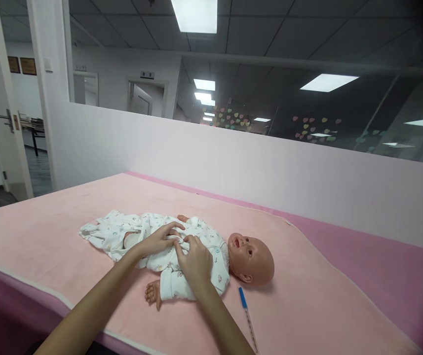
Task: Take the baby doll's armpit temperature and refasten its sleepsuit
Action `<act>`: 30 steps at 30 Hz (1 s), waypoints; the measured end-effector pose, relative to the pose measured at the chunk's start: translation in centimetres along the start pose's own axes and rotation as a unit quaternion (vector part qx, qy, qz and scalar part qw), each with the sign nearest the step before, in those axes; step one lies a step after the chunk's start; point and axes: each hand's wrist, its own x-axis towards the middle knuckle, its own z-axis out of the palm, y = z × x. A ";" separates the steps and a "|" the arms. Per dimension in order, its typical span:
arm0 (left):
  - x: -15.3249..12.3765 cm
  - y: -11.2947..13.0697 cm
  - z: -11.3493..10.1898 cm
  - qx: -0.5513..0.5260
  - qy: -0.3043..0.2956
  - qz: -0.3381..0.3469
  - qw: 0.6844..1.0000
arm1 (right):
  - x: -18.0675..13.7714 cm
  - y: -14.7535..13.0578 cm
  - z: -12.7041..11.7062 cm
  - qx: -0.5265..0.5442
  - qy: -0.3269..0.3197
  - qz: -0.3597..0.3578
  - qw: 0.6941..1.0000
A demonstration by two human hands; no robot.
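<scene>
A baby doll (pixel 251 256) lies on its back on a pink blanket (pixel 66 217), head to the right. It wears a white patterned romper (pixel 122 231) with the leg part spread loose to the left. My left hand (pixel 157 240) pinches the romper fabric over the doll's belly. My right hand (pixel 195 261) rests on the doll's chest, fingers curled into the same fold of cloth. The two hands touch each other at the front seam. One bare doll hand (pixel 152 293) sticks out of the near sleeve.
A thin thermometer with a blue cap (pixel 246 315) lies on the blanket near the doll's head. A pale partition wall (pixel 233 162) with glass above runs behind the table. An open door (pixel 0 123) stands at the far left.
</scene>
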 end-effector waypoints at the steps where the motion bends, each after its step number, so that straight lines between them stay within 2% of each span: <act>1: 0.0 0.0 0.0 0.001 -0.001 0.001 1.000 | 0.0 0.0 0.0 -0.001 -0.003 -0.003 1.000; 11: 0.0 0.2 0.0 -0.019 0.008 -0.008 1.000 | -0.1 -0.2 -0.3 -0.015 -0.009 -0.030 0.999; 18: 0.1 0.1 -0.1 -0.050 0.023 -0.006 0.998 | -0.2 0.4 -0.4 0.031 -0.022 -0.042 0.998; 22: 0.2 0.0 -0.3 -0.031 0.022 -0.005 0.999 | -0.3 0.7 -0.4 0.048 -0.025 -0.042 0.998; 30: 0.5 -0.2 -0.2 0.033 0.059 0.011 0.998 | -0.2 0.9 0.2 0.023 -0.024 -0.031 0.999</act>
